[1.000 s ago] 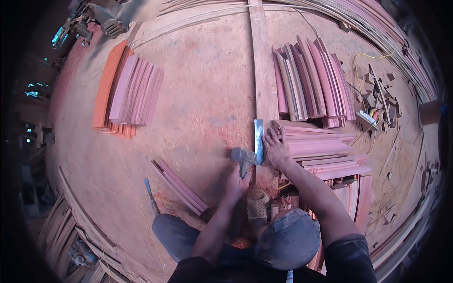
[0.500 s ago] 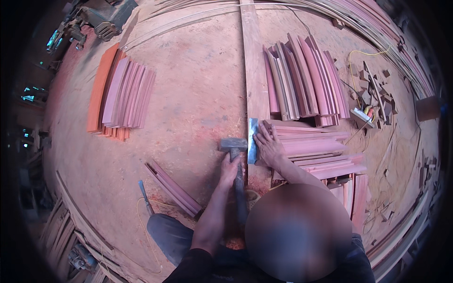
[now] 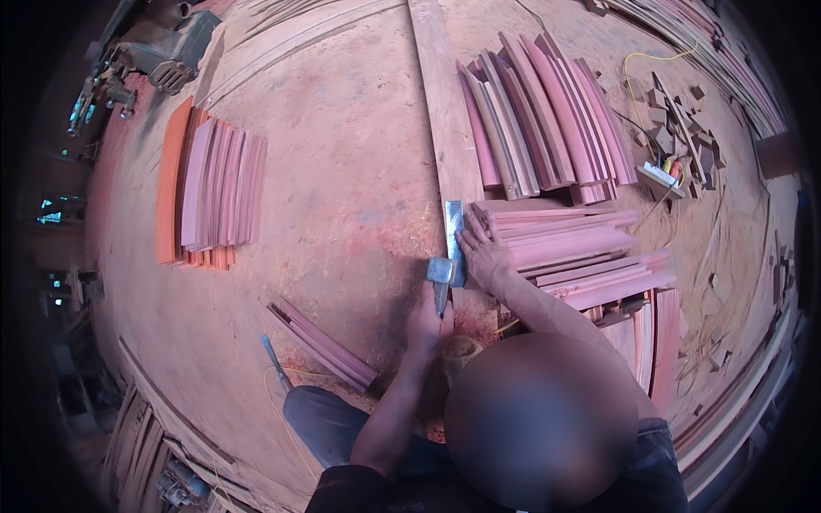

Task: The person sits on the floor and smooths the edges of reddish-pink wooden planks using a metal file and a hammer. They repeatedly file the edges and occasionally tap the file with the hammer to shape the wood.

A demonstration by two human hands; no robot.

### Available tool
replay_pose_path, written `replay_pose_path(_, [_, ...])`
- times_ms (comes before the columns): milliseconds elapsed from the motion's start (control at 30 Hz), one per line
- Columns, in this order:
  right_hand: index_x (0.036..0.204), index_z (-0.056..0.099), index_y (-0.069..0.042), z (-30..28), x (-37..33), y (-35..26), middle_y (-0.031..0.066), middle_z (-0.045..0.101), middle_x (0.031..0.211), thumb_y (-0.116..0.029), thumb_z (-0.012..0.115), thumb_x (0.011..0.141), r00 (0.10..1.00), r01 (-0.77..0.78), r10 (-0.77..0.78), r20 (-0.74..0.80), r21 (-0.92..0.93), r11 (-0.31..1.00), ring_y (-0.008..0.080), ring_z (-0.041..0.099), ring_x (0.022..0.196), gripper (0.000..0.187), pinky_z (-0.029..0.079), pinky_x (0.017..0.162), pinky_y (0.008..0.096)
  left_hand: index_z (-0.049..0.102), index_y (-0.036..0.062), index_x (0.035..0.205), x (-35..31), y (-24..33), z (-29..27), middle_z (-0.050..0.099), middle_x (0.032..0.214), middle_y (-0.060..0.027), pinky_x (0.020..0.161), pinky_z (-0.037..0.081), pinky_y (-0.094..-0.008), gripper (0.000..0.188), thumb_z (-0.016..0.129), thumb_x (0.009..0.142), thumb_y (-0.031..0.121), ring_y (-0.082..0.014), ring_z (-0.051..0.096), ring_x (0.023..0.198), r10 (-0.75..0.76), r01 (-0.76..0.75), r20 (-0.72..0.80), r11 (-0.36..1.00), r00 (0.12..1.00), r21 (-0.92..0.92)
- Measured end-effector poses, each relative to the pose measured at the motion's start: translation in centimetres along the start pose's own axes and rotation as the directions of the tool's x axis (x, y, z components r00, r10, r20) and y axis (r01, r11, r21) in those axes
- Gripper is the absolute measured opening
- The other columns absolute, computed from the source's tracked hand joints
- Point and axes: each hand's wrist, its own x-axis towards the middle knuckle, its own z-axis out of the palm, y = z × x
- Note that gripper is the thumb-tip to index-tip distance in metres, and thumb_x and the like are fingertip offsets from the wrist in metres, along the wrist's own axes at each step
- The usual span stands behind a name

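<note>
My left hand (image 3: 425,321) is wrapped round the handle of a heavy hammer (image 3: 440,271). The hammer's metal head stands up close beside the lower end of a shiny flat metal strip (image 3: 453,235); I cannot tell if they touch. That strip lies along a long wooden board (image 3: 434,103) running away from me. My right hand (image 3: 489,261) lies flat with its fingers stretched out, next to the strip. Its fingertips rest by the ends of a stack of pinkish wood pieces (image 3: 564,244), and its thumb side reaches toward the strip.
More pink slats (image 3: 547,120) stand bundled at the far right, and others (image 3: 222,188) at the left beside orange boards (image 3: 174,188). A chisel-like tool (image 3: 275,361) and loose slats (image 3: 321,346) lie near my left knee. Wood offcuts (image 3: 684,137) and a cord (image 3: 629,73) are scattered right.
My left hand has turned the hammer, so its head now shows end-on, nearer the strip's lower end. The view has shifted slightly; my right hand stays by the strip.
</note>
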Motion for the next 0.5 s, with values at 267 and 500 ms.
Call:
replay_pose_path(267, [0.165, 0.031, -0.01, 0.0, -0.1, -0.1, 0.0033, 0.036, 0.168, -0.027, 0.036, 0.106, 1.0, 0.002, -0.003, 0.025, 0.021, 1.0, 0.0325, 0.004, 0.163, 0.062, -0.004, 0.128, 0.0632, 0.044, -0.0011, 0.145, -1.1, 0.2, 0.5, 0.068, 0.112, -0.0312, 0.08, 0.055, -0.0573, 0.058, 0.063, 0.1, 0.029, -0.0517, 0.068, 0.095, -0.15, 0.14, 0.107, 0.986, 0.983, 0.095])
replay_pose_path(500, [0.165, 0.029, -0.005, -0.3, 0.1, -0.1, 0.0119, 0.031, 0.171, -0.028, 0.038, 0.105, 0.999, -0.021, 0.021, 0.029, -0.03, 0.999, 0.0333, 0.007, 0.163, 0.065, -0.002, 0.128, 0.0619, 0.032, -0.0064, 0.152, 6.4, 2.0, 2.2, 0.066, 0.117, -0.0345, 0.083, 0.055, -0.0588, 0.066, 0.059, 0.1, 0.025, -0.0539, 0.068, 0.094, -0.1, 0.095, 0.031, 0.987, 0.995, 0.128])
